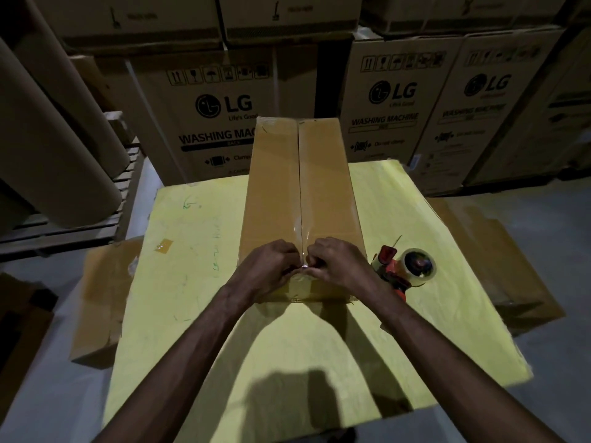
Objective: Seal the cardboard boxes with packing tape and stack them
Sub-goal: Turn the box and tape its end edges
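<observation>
Head: left grip [271, 266] and right grip [339, 263] pinch tape [301, 233].

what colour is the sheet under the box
Pale yellow sheet, seen in the head view.
</observation>
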Available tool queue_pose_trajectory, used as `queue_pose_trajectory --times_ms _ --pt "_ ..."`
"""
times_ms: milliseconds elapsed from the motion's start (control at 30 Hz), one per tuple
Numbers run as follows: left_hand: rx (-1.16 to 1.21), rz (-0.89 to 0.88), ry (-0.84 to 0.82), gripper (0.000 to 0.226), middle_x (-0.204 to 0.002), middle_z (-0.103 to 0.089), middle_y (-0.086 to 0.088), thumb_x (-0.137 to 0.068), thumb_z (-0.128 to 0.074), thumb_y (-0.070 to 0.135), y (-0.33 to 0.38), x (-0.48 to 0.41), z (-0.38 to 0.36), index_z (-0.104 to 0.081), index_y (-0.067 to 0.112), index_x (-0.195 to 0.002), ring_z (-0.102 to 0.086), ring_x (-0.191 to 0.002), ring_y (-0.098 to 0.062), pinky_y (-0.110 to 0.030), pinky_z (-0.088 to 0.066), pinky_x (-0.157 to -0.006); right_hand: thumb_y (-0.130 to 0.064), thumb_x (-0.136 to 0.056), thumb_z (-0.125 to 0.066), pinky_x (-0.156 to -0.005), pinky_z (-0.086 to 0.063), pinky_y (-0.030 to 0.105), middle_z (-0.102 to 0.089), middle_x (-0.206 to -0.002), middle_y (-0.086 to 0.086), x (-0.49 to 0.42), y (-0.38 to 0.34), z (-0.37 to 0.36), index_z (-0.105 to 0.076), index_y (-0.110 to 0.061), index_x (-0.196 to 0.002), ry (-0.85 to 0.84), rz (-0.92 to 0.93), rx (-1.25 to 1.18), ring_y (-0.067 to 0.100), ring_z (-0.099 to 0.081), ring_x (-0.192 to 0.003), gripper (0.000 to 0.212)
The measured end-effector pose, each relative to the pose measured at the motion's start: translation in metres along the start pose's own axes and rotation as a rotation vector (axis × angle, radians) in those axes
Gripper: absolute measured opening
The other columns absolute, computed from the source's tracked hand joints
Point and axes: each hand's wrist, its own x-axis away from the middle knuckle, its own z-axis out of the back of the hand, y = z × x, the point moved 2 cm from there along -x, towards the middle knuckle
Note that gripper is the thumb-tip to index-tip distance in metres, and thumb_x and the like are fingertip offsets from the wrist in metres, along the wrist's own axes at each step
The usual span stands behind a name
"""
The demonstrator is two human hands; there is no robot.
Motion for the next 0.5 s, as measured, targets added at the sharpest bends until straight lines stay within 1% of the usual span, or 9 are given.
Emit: queue_pose_trajectory --times_ms 67,133,200,233,300,400,500 --pt "-0.005 -0.024 -0.042 0.014 -0.093 -0.067 -0.005 -0.094 -0.074 0.027 0.003 -0.005 0.005 -0.074 0.014 -0.097 -0.063 -0.081 -0.026 -0.038 -0.053 -0.062 -0.045 -0.088 -0.074 -0.06 -0.042 0.03 -0.051 -0.083 -0.014 -0.004 0.0 0.003 -0.046 -0.032 -0.083 -0.06 0.006 0.029 0.012 -0.052 -0.077 0.031" --pt "0.016 -0.033 -0.071 0.015 -0.095 -0.066 -0.005 -0.094 -0.074 0.028 0.005 -0.011 0.008 -0.075 0.016 -0.102 -0.063 -0.082 -0.023 -0.035 -0.051 -0.063 -0.048 -0.088 -0.074 -0.059 -0.038 0.028 -0.05 -0.082 -0.016 -0.006 0.001 0.004 -0.044 -0.034 -0.084 -0.066 0.014 0.046 0.011 -0.052 -0.074 0.033" --pt "0.029 -0.035 -0.112 0.018 -0.1 -0.066 -0.002 -0.094 -0.074 0.028 0.006 -0.016 0.01 -0.075 0.019 -0.109 -0.062 -0.085 -0.019 -0.033 -0.051 -0.068 -0.051 -0.088 -0.072 -0.06 -0.037 0.028 -0.051 -0.083 -0.016 -0.006 0.0 0.004 -0.042 -0.035 -0.085 -0.073 0.02 0.076 0.011 -0.053 -0.076 0.034" --pt "0.033 -0.032 -0.128 0.018 -0.1 -0.065 -0.001 -0.093 -0.074 0.029 0.006 -0.018 0.01 -0.074 0.019 -0.109 -0.061 -0.085 -0.018 -0.031 -0.05 -0.068 -0.052 -0.088 -0.071 -0.06 -0.039 0.029 -0.054 -0.085 -0.015 -0.006 0.001 0.006 -0.041 -0.036 -0.086 -0.078 0.015 0.082 0.012 -0.054 -0.078 0.034" --pt "0.036 -0.005 -0.14 0.017 -0.095 -0.061 0.003 -0.092 -0.076 0.033 0.003 -0.021 0.014 -0.072 0.02 -0.103 -0.06 -0.08 -0.017 -0.027 -0.047 -0.066 -0.054 -0.089 -0.07 -0.062 -0.045 0.032 -0.059 -0.091 -0.014 -0.005 0.003 0.01 -0.044 -0.035 -0.09 -0.086 0.008 0.095 0.013 -0.057 -0.081 0.032" --pt "0.019 0.048 -0.108 0.02 -0.09 -0.059 0.005 -0.09 -0.078 0.038 -0.017 -0.013 0.022 -0.071 0.02 -0.093 -0.059 -0.076 -0.015 -0.029 -0.05 -0.064 -0.046 -0.091 -0.072 -0.065 -0.048 0.03 -0.063 -0.097 -0.015 0.005 0.014 0.021 -0.055 -0.032 -0.099 -0.036 0.02 0.082 0.01 -0.059 -0.086 0.024" --pt "-0.011 0.083 -0.074 0.023 -0.091 -0.059 0.006 -0.089 -0.077 0.044 -0.04 0.008 0.033 -0.073 0.021 -0.09 -0.058 -0.077 -0.013 -0.029 -0.048 -0.061 -0.044 -0.088 -0.076 -0.063 -0.048 0.029 -0.064 -0.095 -0.018 0.021 0.036 0.032 -0.06 -0.034 -0.096 0.034 -0.021 0.019 0.005 -0.058 -0.087 0.02"
